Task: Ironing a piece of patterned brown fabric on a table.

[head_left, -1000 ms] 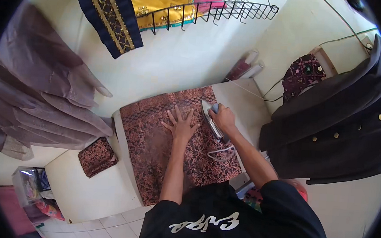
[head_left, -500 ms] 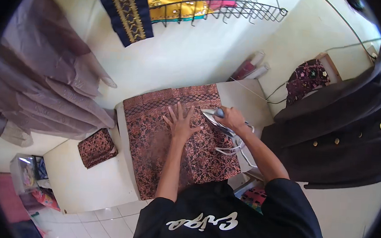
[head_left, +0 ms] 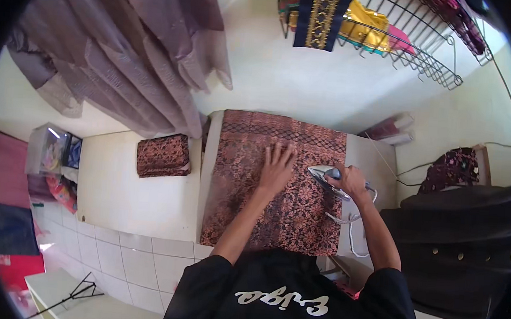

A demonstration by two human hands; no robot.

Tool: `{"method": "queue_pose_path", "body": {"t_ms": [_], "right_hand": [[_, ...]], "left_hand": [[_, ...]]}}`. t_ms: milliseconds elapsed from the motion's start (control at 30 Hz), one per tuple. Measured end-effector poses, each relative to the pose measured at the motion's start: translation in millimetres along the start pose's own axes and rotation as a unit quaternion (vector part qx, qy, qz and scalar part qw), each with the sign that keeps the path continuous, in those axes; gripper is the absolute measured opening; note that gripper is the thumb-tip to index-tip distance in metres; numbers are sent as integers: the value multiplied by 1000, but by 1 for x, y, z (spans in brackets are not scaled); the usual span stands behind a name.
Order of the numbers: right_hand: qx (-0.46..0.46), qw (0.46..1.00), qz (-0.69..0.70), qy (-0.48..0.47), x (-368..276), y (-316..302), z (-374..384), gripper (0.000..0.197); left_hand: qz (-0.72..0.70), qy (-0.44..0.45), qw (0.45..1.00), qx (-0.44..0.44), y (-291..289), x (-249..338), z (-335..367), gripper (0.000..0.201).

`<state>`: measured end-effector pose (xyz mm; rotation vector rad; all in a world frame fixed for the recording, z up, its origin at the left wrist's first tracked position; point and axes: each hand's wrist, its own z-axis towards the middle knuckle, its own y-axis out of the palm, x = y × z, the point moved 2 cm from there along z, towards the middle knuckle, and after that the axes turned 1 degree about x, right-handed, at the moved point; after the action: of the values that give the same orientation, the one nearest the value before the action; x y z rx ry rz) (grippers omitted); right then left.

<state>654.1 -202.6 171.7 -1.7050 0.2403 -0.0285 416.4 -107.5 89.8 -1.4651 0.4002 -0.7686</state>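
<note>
A black and reddish-orange patterned cloth (head_left: pixel 298 222) lies spread over the pale padded ironing surface (head_left: pixel 374 162), with a darker banded border along its far side. My left hand (head_left: pixel 277 172) rests flat on the cloth left of the iron, palm down and fingers stretched out. Closed around the handle of a silver clothes iron (head_left: pixel 321 171) is my right hand (head_left: pixel 352 181). The iron stands on the cloth near its right side, its tip pointing left and away. Its pale cord (head_left: pixel 352 231) loops beside my right forearm.
Left of the cloth, a folded stack of similar fabric (head_left: pixel 164 156) sits on a white table (head_left: pixel 134 204). Mauve garments (head_left: pixel 138 50) hang at the far left, a dark buttoned garment (head_left: pixel 455 262) at the right. A wire rack (head_left: pixel 416 58) with fabrics is on the wall.
The view has turned, so the scene sits farther right and level. On the cloth, the iron has come slightly nearer to me, away from the border. My left hand stays flat on the cloth.
</note>
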Motion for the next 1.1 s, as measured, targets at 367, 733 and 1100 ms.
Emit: {"method": "queue_pose_path", "body": {"t_ms": [367,733,1100], "right_hand": [[25,996,15,-86,-27,1,22,48],[28,997,-16,-68,-73,5,64,53],[59,996,-16,-65,-97,9,70,46]], "left_hand": [[-99,-15,995,-1,1,-21,-12,99],[-119,-17,992,21,3,-44,-21,111],[-53,-89,994,22,-14,-91,-40,110]]}}
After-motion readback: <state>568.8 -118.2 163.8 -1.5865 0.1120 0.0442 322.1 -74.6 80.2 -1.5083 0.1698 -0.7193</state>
